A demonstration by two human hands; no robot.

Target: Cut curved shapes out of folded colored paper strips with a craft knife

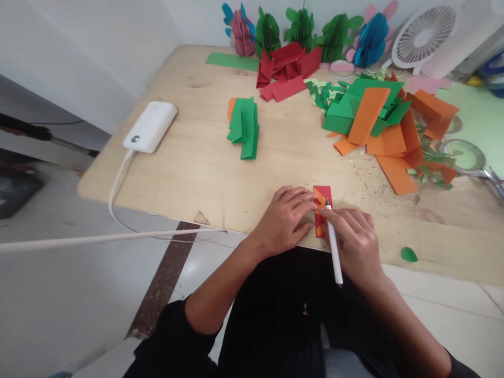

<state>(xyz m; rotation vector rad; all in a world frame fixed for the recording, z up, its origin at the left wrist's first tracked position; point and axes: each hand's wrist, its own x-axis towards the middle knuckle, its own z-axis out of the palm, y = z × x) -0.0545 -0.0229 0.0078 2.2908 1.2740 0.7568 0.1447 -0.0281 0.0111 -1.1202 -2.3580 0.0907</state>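
Observation:
Near the table's front edge lies a small red paper strip (323, 192) with an orange paper piece (319, 199) on top of it. My left hand (286, 218) rests flat on the table, its fingertips touching the left side of these papers. A white pen (334, 247) is in my right hand (356, 241), its dark tip over the orange piece and its other end pointing toward me. The fingers of my right hand are wrapped round the pen, against the right side of the red strip.
Folded green paper (244, 127) lies mid-table, a white power bank (150, 126) with a cable at left. Red papers (289, 68), a heap of green and orange papers (370, 115), paper figures and a white fan (424, 37) stand behind. A green leaf shape (409, 254) lies at right.

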